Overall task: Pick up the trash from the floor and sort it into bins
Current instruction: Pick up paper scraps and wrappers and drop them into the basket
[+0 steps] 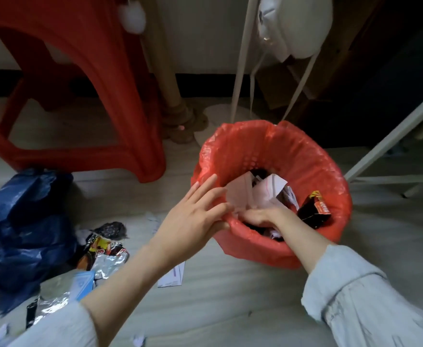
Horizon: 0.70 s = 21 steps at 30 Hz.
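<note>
A round bin with a red plastic liner [275, 151] stands on the floor at centre right. Inside lie crumpled white papers [270, 189] and a black and red snack wrapper [314, 210]. My left hand [192, 216] rests at the bin's near rim, fingers spread, touching a white paper [238, 196]. Beside it, my right hand [263, 216] reaches over the rim into the bin, fingers curled down among the papers; what it grips is hidden. More trash lies on the floor at left: a snack wrapper [100, 246], silver foil [110, 264], a blue carton [84, 284].
A dark blue plastic bag [27, 221] sits at the far left. A red plastic stool [85, 78] stands behind it. A white slip [172, 276] lies under my left forearm. A white fan stand [243, 71] and white frame legs [390, 139] are behind and right of the bin.
</note>
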Each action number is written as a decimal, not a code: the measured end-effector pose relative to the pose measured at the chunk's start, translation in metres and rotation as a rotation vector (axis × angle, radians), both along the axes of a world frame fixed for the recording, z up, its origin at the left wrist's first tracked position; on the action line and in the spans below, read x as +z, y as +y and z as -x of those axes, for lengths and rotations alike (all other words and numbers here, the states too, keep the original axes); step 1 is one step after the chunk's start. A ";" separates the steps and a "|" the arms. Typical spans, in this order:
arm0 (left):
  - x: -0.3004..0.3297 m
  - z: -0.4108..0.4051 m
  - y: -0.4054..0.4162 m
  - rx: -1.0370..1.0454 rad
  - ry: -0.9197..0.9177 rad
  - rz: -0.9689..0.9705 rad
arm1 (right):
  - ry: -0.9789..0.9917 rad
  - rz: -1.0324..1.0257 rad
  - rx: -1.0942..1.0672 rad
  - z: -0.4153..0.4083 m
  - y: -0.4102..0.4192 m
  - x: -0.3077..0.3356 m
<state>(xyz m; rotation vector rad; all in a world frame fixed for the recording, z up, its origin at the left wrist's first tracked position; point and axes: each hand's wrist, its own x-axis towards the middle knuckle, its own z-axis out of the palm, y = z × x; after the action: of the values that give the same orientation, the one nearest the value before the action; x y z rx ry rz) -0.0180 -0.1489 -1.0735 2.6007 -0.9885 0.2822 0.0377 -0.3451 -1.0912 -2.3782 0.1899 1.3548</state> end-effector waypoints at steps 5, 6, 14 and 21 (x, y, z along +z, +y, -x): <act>-0.003 -0.001 0.001 0.024 0.031 0.023 | 0.030 0.009 0.039 -0.015 -0.009 -0.009; -0.003 0.000 0.002 0.031 0.038 0.020 | -0.013 0.001 0.064 -0.013 -0.009 -0.005; 0.003 0.006 0.002 0.080 0.103 -0.073 | -0.548 -0.092 0.053 0.028 -0.008 0.082; 0.015 0.038 0.023 0.123 0.187 0.102 | -0.967 -0.253 -0.156 0.098 0.012 0.113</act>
<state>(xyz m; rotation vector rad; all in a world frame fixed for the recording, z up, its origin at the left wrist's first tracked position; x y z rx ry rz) -0.0559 -0.1258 -1.0589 2.5444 -0.7332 0.1130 -0.0601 -0.3327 -0.9780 -2.4380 -0.0712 0.0609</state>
